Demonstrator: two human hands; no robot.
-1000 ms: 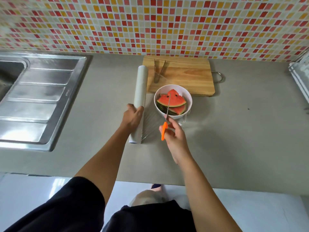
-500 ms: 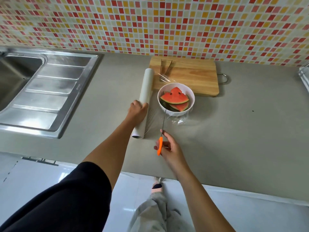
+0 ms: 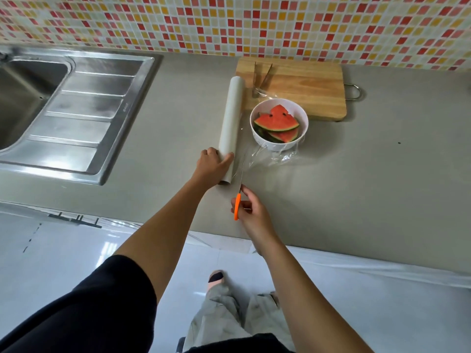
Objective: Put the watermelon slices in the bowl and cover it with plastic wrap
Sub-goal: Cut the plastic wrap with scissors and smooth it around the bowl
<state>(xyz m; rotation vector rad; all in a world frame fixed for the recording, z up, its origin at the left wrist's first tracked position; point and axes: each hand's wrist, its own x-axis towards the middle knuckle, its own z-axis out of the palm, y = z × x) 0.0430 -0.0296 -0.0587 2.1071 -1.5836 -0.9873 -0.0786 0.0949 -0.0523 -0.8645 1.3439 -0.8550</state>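
Observation:
A white bowl (image 3: 303, 123) holding watermelon slices (image 3: 276, 121) stands on the grey counter in front of the wooden cutting board. A clear sheet of plastic wrap (image 3: 276, 159) lies over the bowl and trails onto the counter toward the roll. The white plastic wrap roll (image 3: 232, 115) lies left of the bowl. My left hand (image 3: 212, 168) grips the roll's near end. My right hand (image 3: 251, 208) holds orange-handled scissors (image 3: 237, 203), blades pointing away along the roll's right side.
Metal tongs (image 3: 260, 77) lie on the wooden cutting board (image 3: 305, 90) against the tiled wall. A steel sink with drainboard (image 3: 76, 115) fills the left. The counter's front edge runs just below my right hand.
My right hand has drawn the scissors back toward me, from beside the bowl to the roll's near end. My left hand stays on the roll.

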